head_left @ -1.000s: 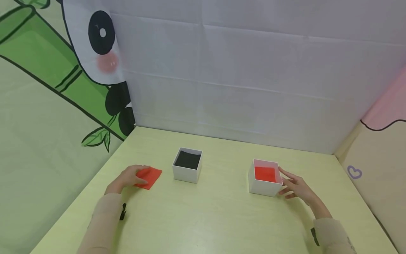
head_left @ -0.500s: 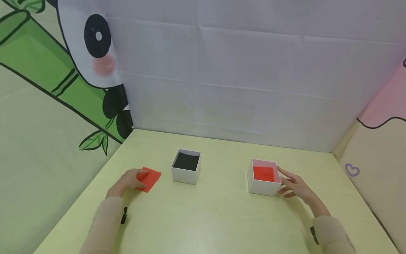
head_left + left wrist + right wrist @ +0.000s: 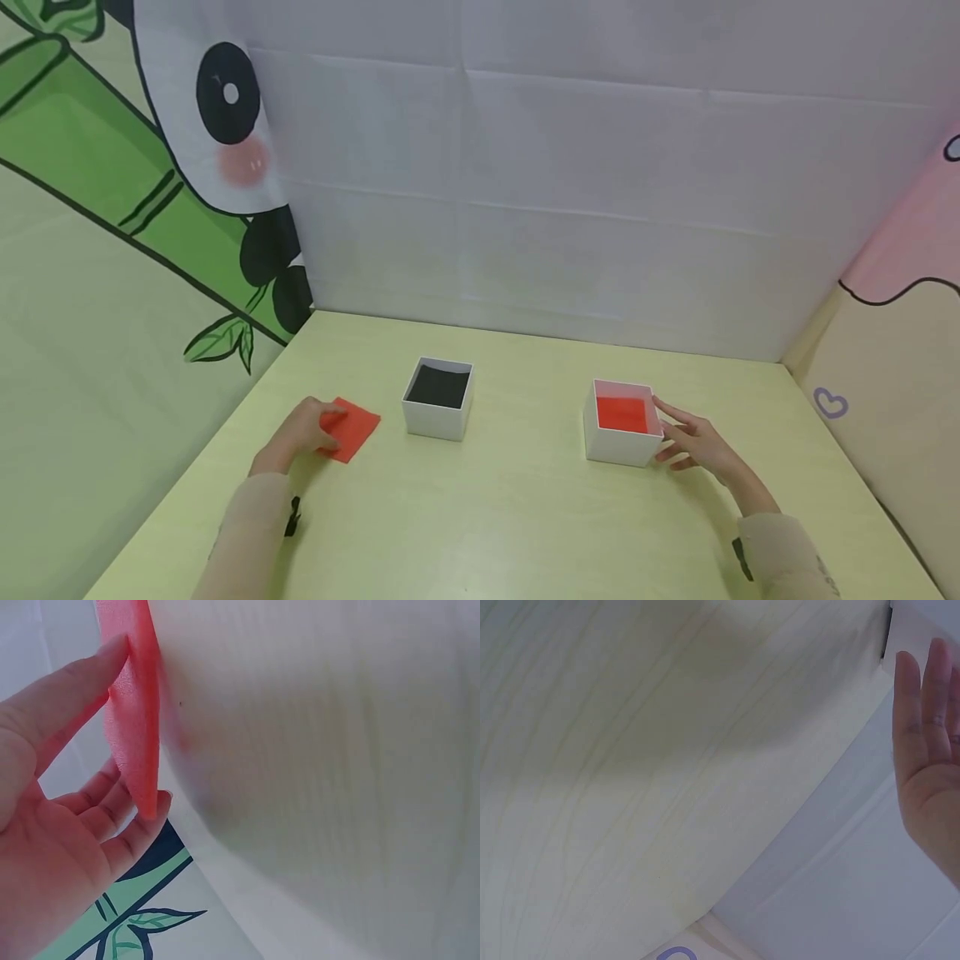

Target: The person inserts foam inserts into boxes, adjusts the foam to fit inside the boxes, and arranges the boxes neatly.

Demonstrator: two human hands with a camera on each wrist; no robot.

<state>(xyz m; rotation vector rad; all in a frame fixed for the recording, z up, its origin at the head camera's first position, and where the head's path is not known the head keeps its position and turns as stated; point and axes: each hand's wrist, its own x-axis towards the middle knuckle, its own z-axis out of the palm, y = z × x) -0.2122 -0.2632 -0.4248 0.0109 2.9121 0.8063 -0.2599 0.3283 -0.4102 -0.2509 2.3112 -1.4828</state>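
Note:
In the head view my left hand (image 3: 303, 431) holds a thin red square (image 3: 352, 431) by its left side, at the table's left. The left wrist view has the thumb on one face of the red square (image 3: 136, 712) and fingers at its far side and lower edge. It looks soft and flat; cloth or foam, I cannot tell. My right hand (image 3: 701, 446) rests straight fingertips against the right side of a white box (image 3: 621, 446), which has a red layer inside. In the right wrist view the right hand (image 3: 934, 757) shows extended fingers beside the box's pale wall (image 3: 922, 637).
A second white box (image 3: 435, 421), holding something black and flat (image 3: 438, 387), stands between the red square and the right box. A pale wooden table (image 3: 480, 517) lies under everything. A white cloth backdrop (image 3: 480, 200) rises behind, with printed sides left and right.
The head view has tilted a little, so everything sits slightly lower. My left fingers have drawn back a little toward the red square's left edge. The right hand keeps its place at the box.

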